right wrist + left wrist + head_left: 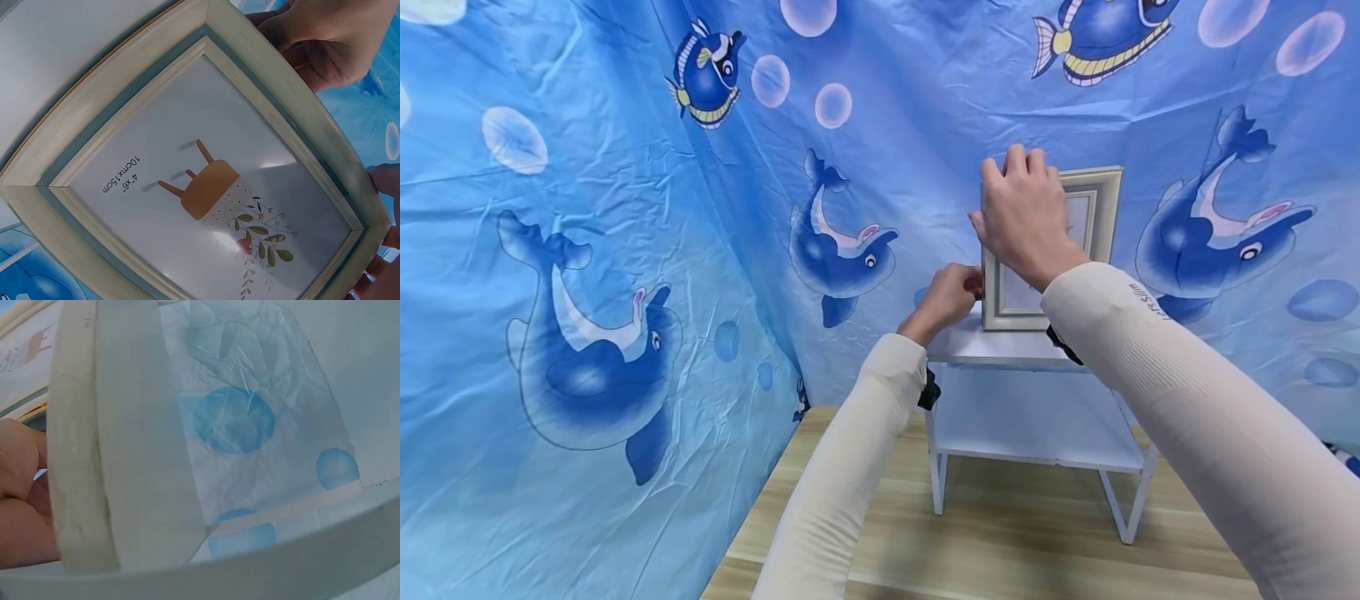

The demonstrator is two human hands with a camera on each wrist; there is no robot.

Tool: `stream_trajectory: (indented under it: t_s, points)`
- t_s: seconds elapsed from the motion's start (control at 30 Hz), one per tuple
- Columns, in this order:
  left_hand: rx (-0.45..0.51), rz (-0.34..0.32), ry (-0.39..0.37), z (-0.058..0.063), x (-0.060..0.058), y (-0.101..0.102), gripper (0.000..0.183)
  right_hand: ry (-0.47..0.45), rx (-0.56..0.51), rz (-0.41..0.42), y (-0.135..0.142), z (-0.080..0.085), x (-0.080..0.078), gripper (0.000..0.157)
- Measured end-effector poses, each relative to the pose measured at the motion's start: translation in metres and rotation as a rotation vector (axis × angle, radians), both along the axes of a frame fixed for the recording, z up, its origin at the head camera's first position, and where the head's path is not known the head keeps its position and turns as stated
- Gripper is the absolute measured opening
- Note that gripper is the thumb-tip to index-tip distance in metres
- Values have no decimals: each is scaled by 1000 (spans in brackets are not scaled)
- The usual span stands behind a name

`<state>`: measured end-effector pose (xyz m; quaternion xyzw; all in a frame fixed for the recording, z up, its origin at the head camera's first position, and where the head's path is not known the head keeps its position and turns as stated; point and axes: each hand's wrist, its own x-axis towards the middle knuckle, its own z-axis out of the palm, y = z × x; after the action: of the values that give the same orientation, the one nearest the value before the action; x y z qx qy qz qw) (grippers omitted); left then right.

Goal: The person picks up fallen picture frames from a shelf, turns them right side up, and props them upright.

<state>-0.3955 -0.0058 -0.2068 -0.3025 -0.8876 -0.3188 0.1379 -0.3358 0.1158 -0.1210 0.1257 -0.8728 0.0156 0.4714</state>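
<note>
One rectangular, cream, wood-like picture frame (1107,208) with a grey-blue inner band, upright at the far side of the scene, lower edge at the top of a white two-tier table (955,343) with slim legs. Right hand (1024,208) closed over the frame's upper left corner, fingers across the top edge, thumb against the left edge. Left hand (946,296) lower and farther left, fingers curled round the lower part of the left edge, tips hidden behind it. Inside the frame, a white printed sheet (212,187) with a brown legged pot, leafy sprigs and small black lettering. On both forearms, long cream sleeves (842,475). To the left and far side, a creased blue curtain (625,167) with dolphins, fish and bubbles; underneath, a pale wood-patterned floor (985,542).
</note>
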Motion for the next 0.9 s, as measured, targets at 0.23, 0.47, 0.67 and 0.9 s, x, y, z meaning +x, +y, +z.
stream_trajectory:
  t_s: [0.23, 0.47, 0.67, 0.9]
  points:
    - [-6, -13, 7, 1, 1, 1, 35, 20, -28, 3, 0, 1, 2, 34]
    - [-19, -28, -3, 3, 2, 4, 34, 5, -26, -1, 3, 2, 5, 34]
    - [-15, -42, -38, 3, 0, 6, 35, 19, -27, 13, 5, 2, 5, 29]
    - [-18, -33, -26, 2, -1, 1, 35, 16, -30, 42, 1, 1, 2, 28]
